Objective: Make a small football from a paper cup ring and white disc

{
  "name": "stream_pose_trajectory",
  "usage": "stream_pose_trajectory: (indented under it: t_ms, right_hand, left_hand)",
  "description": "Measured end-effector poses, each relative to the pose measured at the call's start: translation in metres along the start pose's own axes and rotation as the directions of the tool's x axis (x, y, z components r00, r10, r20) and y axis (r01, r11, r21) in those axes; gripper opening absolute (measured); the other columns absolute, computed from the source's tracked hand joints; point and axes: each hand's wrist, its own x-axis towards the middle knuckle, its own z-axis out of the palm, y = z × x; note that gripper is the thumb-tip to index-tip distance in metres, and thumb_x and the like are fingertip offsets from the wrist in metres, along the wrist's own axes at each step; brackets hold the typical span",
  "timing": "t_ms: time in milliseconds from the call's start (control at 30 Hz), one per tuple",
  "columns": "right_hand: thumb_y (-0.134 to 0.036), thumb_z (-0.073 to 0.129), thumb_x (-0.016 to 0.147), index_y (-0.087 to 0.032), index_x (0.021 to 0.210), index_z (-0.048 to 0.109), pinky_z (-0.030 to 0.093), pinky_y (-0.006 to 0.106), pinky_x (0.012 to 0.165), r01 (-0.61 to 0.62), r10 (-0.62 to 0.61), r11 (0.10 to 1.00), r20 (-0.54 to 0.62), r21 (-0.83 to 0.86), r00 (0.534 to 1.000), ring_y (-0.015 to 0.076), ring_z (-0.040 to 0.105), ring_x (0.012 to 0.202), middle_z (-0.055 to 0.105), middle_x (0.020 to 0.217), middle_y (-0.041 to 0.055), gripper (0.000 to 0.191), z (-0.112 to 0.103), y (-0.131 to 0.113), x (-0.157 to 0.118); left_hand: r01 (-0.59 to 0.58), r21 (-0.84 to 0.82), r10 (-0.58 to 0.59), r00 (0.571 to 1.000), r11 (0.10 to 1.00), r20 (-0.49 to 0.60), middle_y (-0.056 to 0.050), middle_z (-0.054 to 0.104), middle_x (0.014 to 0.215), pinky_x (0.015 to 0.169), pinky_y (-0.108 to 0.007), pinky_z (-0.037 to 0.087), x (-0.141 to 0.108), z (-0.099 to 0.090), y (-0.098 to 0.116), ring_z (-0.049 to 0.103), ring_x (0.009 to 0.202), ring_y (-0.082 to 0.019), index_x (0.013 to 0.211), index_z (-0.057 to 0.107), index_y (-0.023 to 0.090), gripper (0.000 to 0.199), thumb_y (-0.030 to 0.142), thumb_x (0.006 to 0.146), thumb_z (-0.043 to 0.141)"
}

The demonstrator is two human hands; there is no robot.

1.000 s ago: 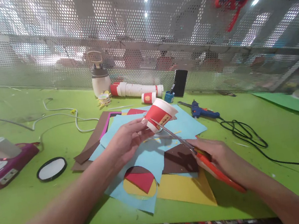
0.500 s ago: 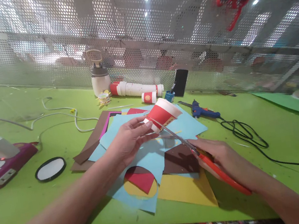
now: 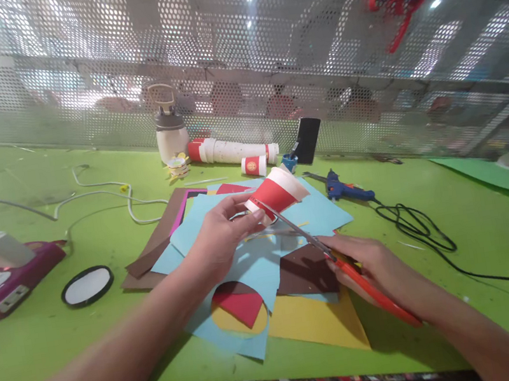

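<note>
A red and white paper cup is tilted on its side in my left hand, thumb and fingers closed near its base. My right hand grips the orange-handled scissors. Their blades are spread, one lying against the lower part of the cup and the other below it. Beneath both hands lie sheets of light blue paper, a brown piece and a yellow sheet. A yellow disc with a red piece rests on the blue paper.
Behind stand a pump sprayer, stacked paper cups, a small cup and a dark phone-like slab. A blue glue gun with a black cord is at right. At left are a purple power strip and a black-rimmed disc.
The cup has turned slightly in my left hand, and its printed side no longer shows. The lower scissor blade has dropped a little away from the cup, so the blades look wider apart.
</note>
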Motion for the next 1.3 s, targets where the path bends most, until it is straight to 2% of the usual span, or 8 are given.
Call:
stream_pose_trajectory:
  t_ms: [233, 400, 633, 733, 867, 933, 1167, 1300]
  right_hand:
    - [-0.013, 0.051, 0.093, -0.025, 0.129, 0.062, 0.049, 0.031, 0.086, -0.036, 0.035, 0.998, 0.019, 0.046, 0.999, 0.0222, 0.065, 0.098, 0.071, 0.112, 0.0042, 0.039, -0.002, -0.004, 0.0]
    - [-0.011, 0.049, 0.094, -0.023, 0.122, 0.065, 0.048, 0.029, 0.083, -0.091, 0.088, 0.994, 0.047, 0.06, 0.995, 0.0203, 0.064, 0.091, 0.071, 0.103, 0.0029, 0.034, -0.004, -0.013, -0.001]
    - [-0.009, 0.05, 0.091, -0.019, 0.118, 0.067, 0.046, 0.024, 0.07, -0.074, 0.074, 0.997, 0.0, 0.02, 0.997, 0.0158, 0.06, 0.075, 0.067, 0.085, 0.0, 0.034, -0.002, -0.012, -0.001]
    - [-0.007, 0.05, 0.089, -0.019, 0.115, 0.068, 0.048, 0.024, 0.073, -0.052, 0.053, 0.998, -0.019, 0.033, 0.998, 0.0161, 0.062, 0.078, 0.069, 0.089, 0.0008, 0.034, -0.001, -0.01, -0.001]
    - [-0.005, 0.052, 0.086, -0.019, 0.122, 0.065, 0.05, 0.025, 0.077, -0.044, 0.046, 0.998, -0.043, 0.046, 0.998, 0.0188, 0.066, 0.088, 0.072, 0.101, 0.0034, 0.041, 0.002, -0.001, -0.002]
    - [-0.005, 0.052, 0.085, -0.02, 0.124, 0.064, 0.05, 0.027, 0.08, -0.021, 0.023, 0.999, -0.047, 0.045, 0.999, 0.0203, 0.065, 0.092, 0.072, 0.107, 0.0044, 0.043, 0.004, 0.003, -0.001]
    - [-0.006, 0.05, 0.087, -0.019, 0.126, 0.064, 0.052, 0.029, 0.077, 0.009, -0.009, 1.0, -0.038, 0.002, 0.999, 0.0198, 0.066, 0.084, 0.073, 0.099, 0.0049, 0.044, 0.0, 0.002, 0.0]
    - [-0.01, 0.052, 0.089, -0.02, 0.128, 0.063, 0.052, 0.031, 0.083, 0.014, -0.014, 1.0, -0.035, 0.017, 0.999, 0.0228, 0.067, 0.096, 0.073, 0.109, 0.0063, 0.041, -0.002, 0.001, 0.0]
  left_hand:
    - [-0.016, 0.034, 0.015, 1.0, 0.999, 0.01, -0.01, 0.07, 0.104, 0.084, -0.041, 0.052, -0.002, -0.001, -0.001, 0.07, 0.087, -0.023, 0.106, 0.066, 0.014, 0.039, 0.023, 0.072, 0.082]
    - [-0.009, 0.031, 0.009, 1.0, 0.999, -0.004, -0.007, 0.07, 0.096, 0.084, -0.039, 0.052, -0.001, -0.001, -0.001, 0.069, 0.082, -0.021, 0.108, 0.066, 0.013, 0.042, 0.021, 0.07, 0.082]
    - [-0.028, 0.09, 0.028, 1.0, 0.996, 0.004, -0.008, 0.068, 0.106, 0.085, -0.04, 0.051, 0.0, -0.005, -0.002, 0.068, 0.09, -0.022, 0.112, 0.064, 0.015, 0.044, 0.024, 0.073, 0.082]
    - [-0.002, 0.013, 0.001, 0.999, 1.0, 0.035, -0.009, 0.07, 0.106, 0.085, -0.036, 0.052, 0.0, -0.005, 0.0, 0.068, 0.09, -0.021, 0.11, 0.066, 0.014, 0.039, 0.023, 0.075, 0.08]
    - [0.032, -0.084, -0.028, 0.998, 0.996, 0.051, -0.011, 0.074, 0.1, 0.087, -0.034, 0.052, 0.002, -0.006, 0.0, 0.07, 0.09, -0.021, 0.107, 0.068, 0.011, 0.034, 0.023, 0.077, 0.078]
    - [0.02, -0.083, -0.017, 0.999, 0.996, 0.042, -0.01, 0.075, 0.097, 0.087, -0.034, 0.052, 0.003, -0.007, -0.002, 0.071, 0.088, -0.021, 0.107, 0.068, 0.011, 0.035, 0.023, 0.076, 0.079]
    - [-0.006, -0.012, 0.006, 0.999, 1.0, 0.049, -0.009, 0.074, 0.097, 0.085, -0.037, 0.053, 0.001, -0.004, -0.003, 0.07, 0.087, -0.021, 0.109, 0.068, 0.013, 0.038, 0.023, 0.075, 0.081]
    - [-0.021, -0.004, 0.021, 0.998, 1.0, 0.065, -0.01, 0.073, 0.102, 0.085, -0.039, 0.054, -0.001, -0.003, -0.002, 0.069, 0.091, -0.023, 0.109, 0.069, 0.014, 0.036, 0.024, 0.076, 0.08]
